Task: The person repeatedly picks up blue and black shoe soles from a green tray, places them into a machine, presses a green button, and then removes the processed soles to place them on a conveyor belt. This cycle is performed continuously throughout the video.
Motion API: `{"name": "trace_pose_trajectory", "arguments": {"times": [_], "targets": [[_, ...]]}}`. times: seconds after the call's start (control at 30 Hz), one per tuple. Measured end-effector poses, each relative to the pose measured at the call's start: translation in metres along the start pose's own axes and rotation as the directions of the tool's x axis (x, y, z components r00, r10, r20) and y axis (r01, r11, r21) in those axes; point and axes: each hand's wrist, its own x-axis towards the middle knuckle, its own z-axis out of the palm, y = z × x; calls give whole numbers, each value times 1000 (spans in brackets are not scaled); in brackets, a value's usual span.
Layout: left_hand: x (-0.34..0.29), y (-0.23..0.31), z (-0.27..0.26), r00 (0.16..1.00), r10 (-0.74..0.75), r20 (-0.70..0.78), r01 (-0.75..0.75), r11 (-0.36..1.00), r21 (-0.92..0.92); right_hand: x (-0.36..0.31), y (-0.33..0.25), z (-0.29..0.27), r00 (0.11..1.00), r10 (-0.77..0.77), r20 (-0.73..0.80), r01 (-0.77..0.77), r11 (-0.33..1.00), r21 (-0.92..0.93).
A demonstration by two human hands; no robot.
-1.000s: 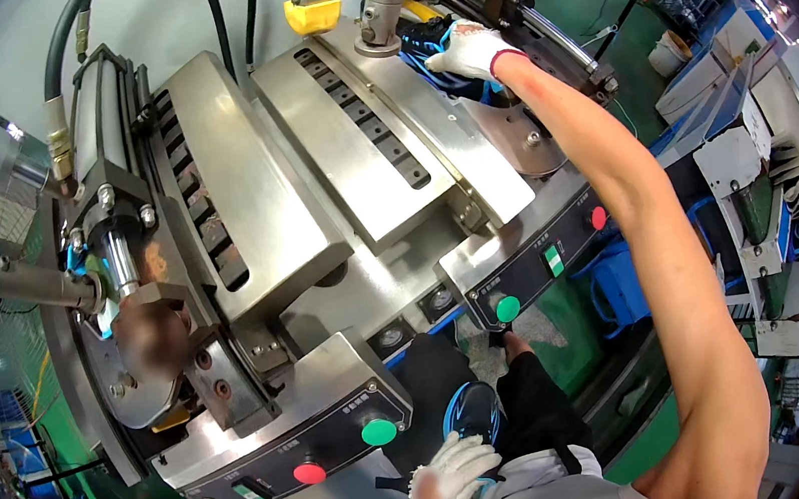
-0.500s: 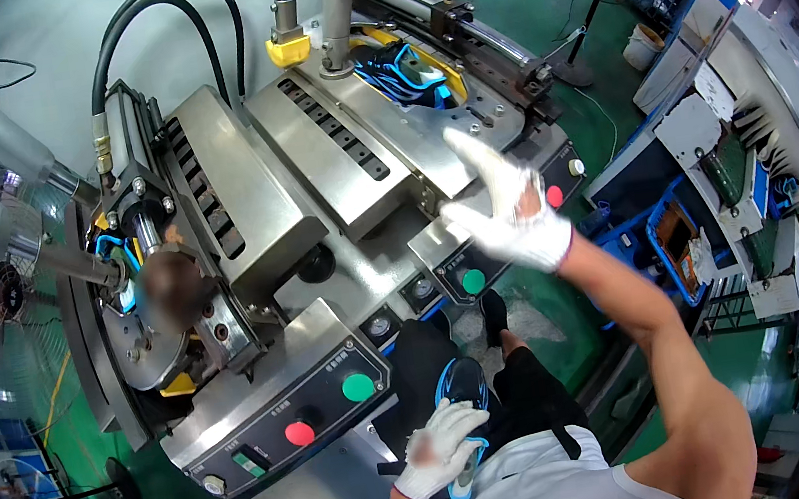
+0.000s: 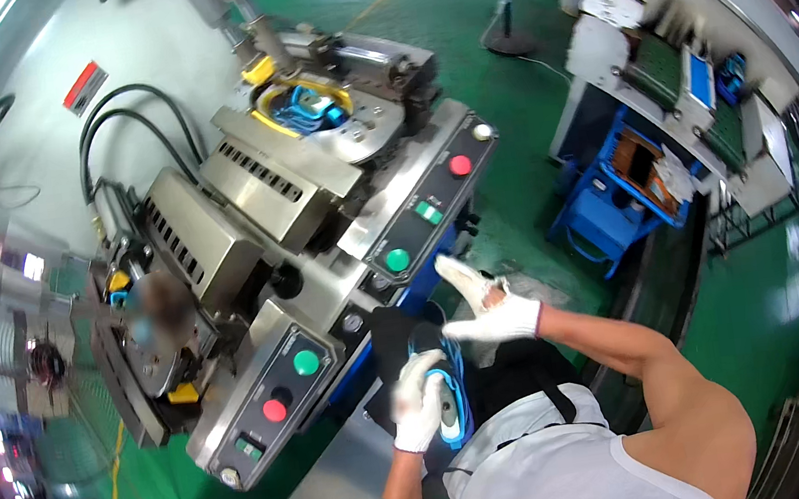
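Just in front of my body, my left hand [image 3: 418,406], in a white glove, is wrapped round a black and blue shoe [image 3: 450,409]. Part of the shoe lies behind my fingers. My right hand [image 3: 493,310], gloved too, hovers a little beyond and to the right of it, thumb and fingers apart, with nothing in them. Ahead stands a metal press machine [image 3: 272,201] with two stations. A blue and grey shoe [image 3: 312,107] sits in its far right station, inside a yellow-edged holder. The left station [image 3: 152,327] is partly blurred.
Two control panels with red and green buttons, a left one [image 3: 272,392] and a right one [image 3: 425,211], edge the machine's near side. To the right stand a blue cart [image 3: 585,200] and a workbench [image 3: 596,52]. A fan stand [image 3: 508,38] is at the back.
My view has turned to the right, so the machine appears farther left. My right hand has come back from above the right panel toward my lap. My left hand still grips the shoe.
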Motion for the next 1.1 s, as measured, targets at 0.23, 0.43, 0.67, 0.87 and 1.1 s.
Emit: {"name": "trace_pose_trajectory", "arguments": {"times": [0.23, 0.43, 0.67, 0.87, 1.1], "targets": [[55, 92, 64, 978, -17, -206, -7, 994, -113, -177, -43, -22, 968, 251, 14, -249, 950, 189], [112, 185, 131, 811, 585, 14, -579, 805, -131, -170, -37, -43, 688, 213, -694, -1, 956, 292], [150, 256, 153, 463, 826, 321, -844, 521, -125, -170, 22, -132, 130, 460, -878, 429, 773, 468], [133, 164, 166, 689, 624, 369, -647, 759, -76, -110, 122, -293, -49, 346, -937, 162, 928, 335], [92, 55, 125, 879, 206, 429, -287, 949, 133, -51, 329, -513, 314, 132, -940, -782, 598, -177]]}}
